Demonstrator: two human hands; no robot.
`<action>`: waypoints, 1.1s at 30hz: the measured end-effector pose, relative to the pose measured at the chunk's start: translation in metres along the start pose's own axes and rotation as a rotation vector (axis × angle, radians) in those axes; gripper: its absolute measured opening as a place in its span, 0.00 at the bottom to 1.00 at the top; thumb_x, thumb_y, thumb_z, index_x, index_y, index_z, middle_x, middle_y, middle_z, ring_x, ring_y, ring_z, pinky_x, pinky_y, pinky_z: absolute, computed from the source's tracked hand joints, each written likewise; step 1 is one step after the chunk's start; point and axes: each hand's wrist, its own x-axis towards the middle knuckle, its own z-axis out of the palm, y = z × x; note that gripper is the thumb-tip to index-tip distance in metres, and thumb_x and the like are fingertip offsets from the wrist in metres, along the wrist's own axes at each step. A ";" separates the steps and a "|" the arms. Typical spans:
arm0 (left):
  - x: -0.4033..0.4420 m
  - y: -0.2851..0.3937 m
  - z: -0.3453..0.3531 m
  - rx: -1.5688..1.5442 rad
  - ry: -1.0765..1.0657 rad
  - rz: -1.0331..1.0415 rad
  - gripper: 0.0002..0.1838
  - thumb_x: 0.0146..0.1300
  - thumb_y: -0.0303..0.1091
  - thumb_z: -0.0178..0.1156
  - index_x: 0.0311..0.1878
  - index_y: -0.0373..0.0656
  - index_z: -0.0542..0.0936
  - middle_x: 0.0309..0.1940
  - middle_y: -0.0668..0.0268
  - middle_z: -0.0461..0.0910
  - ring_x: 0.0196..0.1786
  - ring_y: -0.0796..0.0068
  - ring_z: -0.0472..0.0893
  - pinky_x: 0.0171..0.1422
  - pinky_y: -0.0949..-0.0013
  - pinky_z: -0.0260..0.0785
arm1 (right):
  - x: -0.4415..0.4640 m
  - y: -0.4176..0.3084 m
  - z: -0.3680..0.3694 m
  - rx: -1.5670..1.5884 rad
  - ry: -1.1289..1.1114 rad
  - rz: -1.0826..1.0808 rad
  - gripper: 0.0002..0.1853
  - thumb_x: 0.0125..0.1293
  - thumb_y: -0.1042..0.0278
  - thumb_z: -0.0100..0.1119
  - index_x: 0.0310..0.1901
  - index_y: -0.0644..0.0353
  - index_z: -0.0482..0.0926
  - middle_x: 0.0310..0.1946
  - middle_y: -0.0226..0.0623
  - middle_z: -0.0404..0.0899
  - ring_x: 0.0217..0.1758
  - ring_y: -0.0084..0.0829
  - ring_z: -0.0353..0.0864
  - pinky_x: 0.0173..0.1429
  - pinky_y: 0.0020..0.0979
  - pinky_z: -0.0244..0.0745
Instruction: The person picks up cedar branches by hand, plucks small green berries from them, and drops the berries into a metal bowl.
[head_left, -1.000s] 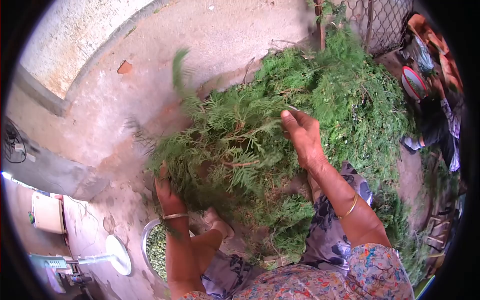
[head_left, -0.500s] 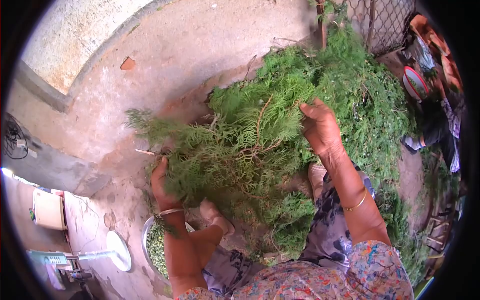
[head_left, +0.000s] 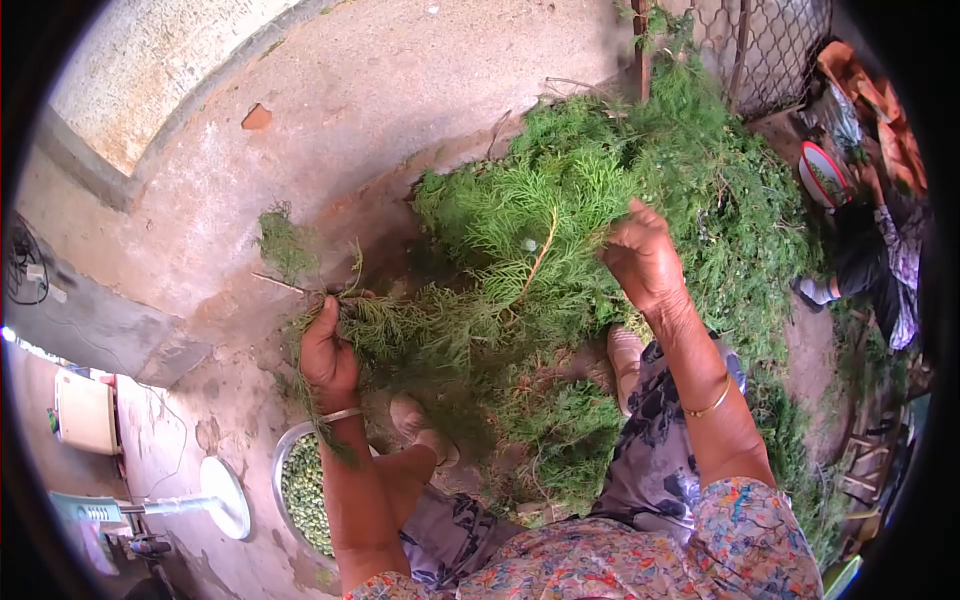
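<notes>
In the head view my left hand [head_left: 328, 352] is closed round the woody stem of a feathery evergreen branch [head_left: 440, 318]. The branch stretches rightward from that hand, and its cut stem end sticks out to the left. My right hand [head_left: 645, 258] is at the far side, over bright green foliage, its fingers curled together and slightly blurred. Whatever lies between those fingertips is hidden. Below my left forearm is a round metal bowl [head_left: 281, 478] holding many small green cones [head_left: 305, 495].
A large heap of cut evergreen branches [head_left: 740, 215] spreads at the right, with more clippings [head_left: 570, 430] between my feet. A pedestal fan [head_left: 225, 497] is at the lower left. Another person [head_left: 880, 255] sits at the far right by a red-rimmed bowl [head_left: 822, 172]. A wire-mesh panel [head_left: 785, 50] stands behind.
The branch has swung lower and its foliage has shifted away from my left hand's side, showing more stem. My right hand has moved slightly down, its fingers curling in. The metal bowl is less covered.
</notes>
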 end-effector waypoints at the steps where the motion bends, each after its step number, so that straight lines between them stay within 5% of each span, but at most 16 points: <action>1: -0.001 0.000 0.001 -0.006 -0.004 0.004 0.17 0.66 0.35 0.51 0.51 0.32 0.72 0.42 0.52 0.79 0.46 0.61 0.79 0.56 0.60 0.70 | -0.001 -0.001 0.001 -0.003 -0.001 0.002 0.11 0.49 0.86 0.51 0.32 0.56 0.70 0.22 0.26 0.70 0.26 0.22 0.70 0.33 0.26 0.66; 3: -0.001 0.000 -0.001 -0.001 0.000 0.011 0.17 0.66 0.35 0.51 0.51 0.32 0.72 0.42 0.52 0.79 0.46 0.61 0.79 0.56 0.60 0.70 | -0.002 -0.003 0.003 -0.107 -0.004 0.025 0.16 0.48 0.81 0.52 0.41 0.57 0.67 0.21 0.23 0.64 0.27 0.22 0.65 0.49 0.42 0.63; 4: -0.001 0.001 -0.003 0.007 0.001 0.017 0.17 0.66 0.35 0.51 0.51 0.32 0.72 0.42 0.53 0.79 0.46 0.61 0.79 0.56 0.60 0.69 | -0.001 -0.001 0.000 -0.110 -0.005 0.029 0.16 0.48 0.81 0.52 0.41 0.57 0.67 0.21 0.23 0.64 0.27 0.22 0.65 0.49 0.42 0.63; 6: -0.001 0.002 -0.007 0.006 0.007 0.027 0.17 0.66 0.35 0.51 0.52 0.32 0.72 0.42 0.53 0.79 0.46 0.61 0.79 0.56 0.60 0.69 | 0.002 0.003 -0.005 -0.094 -0.043 -0.010 0.08 0.49 0.84 0.51 0.30 0.60 0.72 0.20 0.26 0.69 0.24 0.20 0.68 0.32 0.26 0.65; 9: 0.001 0.004 -0.013 0.016 0.005 0.065 0.16 0.66 0.35 0.52 0.51 0.33 0.72 0.42 0.54 0.79 0.46 0.62 0.79 0.56 0.61 0.69 | -0.003 0.003 0.006 -0.572 0.094 -0.065 0.08 0.48 0.81 0.52 0.32 0.64 0.75 0.22 0.28 0.72 0.26 0.19 0.68 0.31 0.25 0.64; 10: 0.000 0.004 -0.013 0.026 -0.002 0.095 0.16 0.66 0.34 0.53 0.51 0.33 0.72 0.42 0.54 0.79 0.46 0.62 0.78 0.56 0.61 0.69 | 0.003 0.007 -0.007 -0.803 0.082 -0.031 0.10 0.48 0.77 0.53 0.35 0.69 0.75 0.26 0.37 0.77 0.29 0.24 0.72 0.35 0.28 0.68; 15: -0.003 0.003 -0.007 0.036 0.045 0.154 0.13 0.65 0.34 0.54 0.49 0.37 0.73 0.42 0.54 0.78 0.45 0.61 0.78 0.56 0.60 0.68 | 0.005 0.015 -0.011 -1.139 -0.003 -0.116 0.17 0.51 0.72 0.53 0.42 0.76 0.72 0.32 0.53 0.79 0.37 0.38 0.78 0.46 0.35 0.71; 18: -0.005 0.003 -0.003 0.056 0.028 0.173 0.13 0.64 0.33 0.55 0.49 0.37 0.72 0.40 0.55 0.78 0.44 0.62 0.78 0.54 0.61 0.68 | 0.008 0.027 -0.019 -1.163 0.059 -0.265 0.19 0.52 0.70 0.55 0.44 0.74 0.73 0.35 0.56 0.79 0.40 0.46 0.80 0.47 0.38 0.72; 20: -0.006 0.002 0.000 0.067 0.026 0.160 0.13 0.64 0.34 0.55 0.49 0.38 0.72 0.40 0.55 0.78 0.44 0.62 0.77 0.54 0.61 0.68 | 0.004 0.030 -0.014 -1.551 0.289 -0.558 0.19 0.53 0.69 0.58 0.44 0.72 0.74 0.38 0.56 0.78 0.42 0.51 0.79 0.49 0.40 0.72; 23: -0.007 0.001 0.006 0.107 -0.039 0.171 0.13 0.64 0.33 0.55 0.48 0.38 0.71 0.40 0.53 0.78 0.45 0.61 0.77 0.55 0.61 0.67 | -0.004 0.016 0.002 -1.390 0.204 -0.763 0.18 0.53 0.70 0.61 0.45 0.70 0.74 0.38 0.53 0.78 0.40 0.46 0.80 0.47 0.39 0.73; 25: -0.008 0.000 0.009 0.154 -0.015 0.184 0.12 0.64 0.33 0.54 0.48 0.38 0.70 0.40 0.51 0.78 0.45 0.61 0.77 0.54 0.61 0.67 | -0.014 0.010 0.011 -1.227 0.093 -0.678 0.13 0.54 0.73 0.61 0.41 0.67 0.77 0.33 0.48 0.80 0.34 0.42 0.80 0.42 0.37 0.74; 27: -0.011 0.001 0.018 0.182 -0.019 0.189 0.12 0.64 0.33 0.54 0.48 0.38 0.70 0.40 0.50 0.78 0.45 0.61 0.77 0.54 0.61 0.67 | -0.017 0.012 0.011 -1.179 -0.200 -0.342 0.07 0.55 0.75 0.60 0.36 0.65 0.79 0.26 0.44 0.79 0.28 0.38 0.80 0.36 0.36 0.74; 28: -0.012 0.001 0.021 0.210 -0.023 0.196 0.12 0.64 0.32 0.54 0.48 0.38 0.70 0.40 0.50 0.78 0.45 0.61 0.77 0.54 0.61 0.67 | -0.016 0.017 0.007 -1.230 -0.254 -0.377 0.08 0.57 0.73 0.60 0.37 0.66 0.79 0.25 0.42 0.79 0.24 0.33 0.77 0.32 0.31 0.72; 32: -0.011 0.000 0.019 0.233 -0.065 0.194 0.13 0.64 0.32 0.54 0.48 0.38 0.70 0.40 0.49 0.78 0.45 0.60 0.77 0.53 0.61 0.68 | -0.010 0.026 0.010 -1.334 -0.275 -0.290 0.10 0.57 0.71 0.60 0.38 0.67 0.79 0.25 0.45 0.79 0.25 0.34 0.78 0.33 0.33 0.72; 33: -0.011 -0.001 0.019 0.211 -0.071 0.189 0.13 0.64 0.32 0.54 0.48 0.38 0.70 0.40 0.49 0.78 0.44 0.60 0.77 0.53 0.60 0.68 | -0.009 0.028 0.011 -1.357 -0.275 -0.277 0.10 0.57 0.68 0.60 0.37 0.66 0.80 0.24 0.47 0.79 0.28 0.42 0.78 0.36 0.36 0.73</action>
